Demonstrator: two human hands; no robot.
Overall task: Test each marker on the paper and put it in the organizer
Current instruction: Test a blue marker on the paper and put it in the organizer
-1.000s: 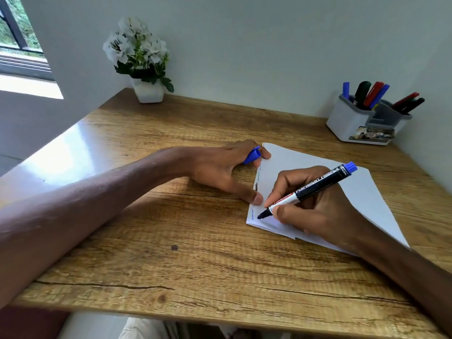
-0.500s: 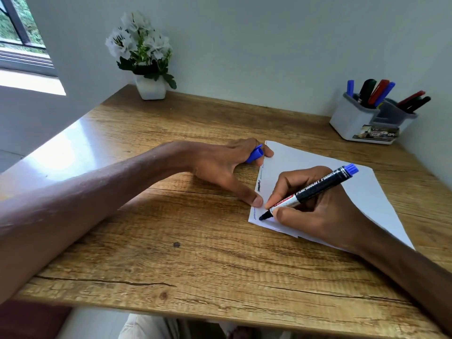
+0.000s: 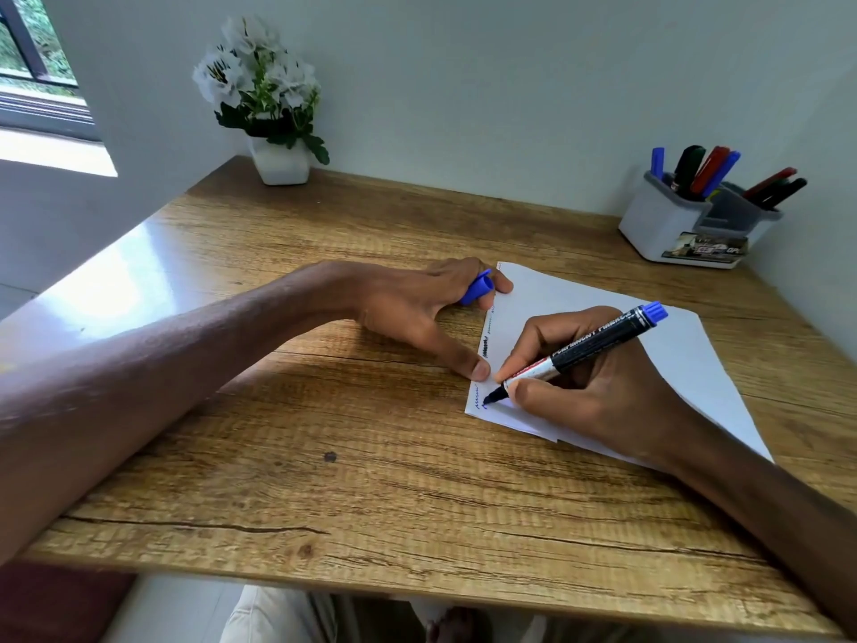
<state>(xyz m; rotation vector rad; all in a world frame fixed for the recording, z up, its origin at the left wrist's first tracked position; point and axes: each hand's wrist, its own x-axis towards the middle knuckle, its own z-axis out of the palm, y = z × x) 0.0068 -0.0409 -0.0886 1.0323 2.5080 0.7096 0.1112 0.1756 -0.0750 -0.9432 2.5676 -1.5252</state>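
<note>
Table (image 3: 324, 480): light wood with dark grain, a long crack near the front edge, bright glare on the left side
Paper (image 3: 556, 299): white sheets lying flat right of centre, small scribbles along the left edge
Organizer (image 3: 658, 225): white and grey, far right corner
Flower pot (image 3: 280, 167): white, far left corner

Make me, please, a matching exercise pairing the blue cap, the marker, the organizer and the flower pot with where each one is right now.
Things:
1 blue cap
2 marker
3 organizer
4 flower pot

Places:
A far left corner of the table
B held by the right hand, tip on the paper
C far right corner of the table
D held between fingers of the left hand

Pairs: 1-D; 2-B; 3-C; 4-A
</note>
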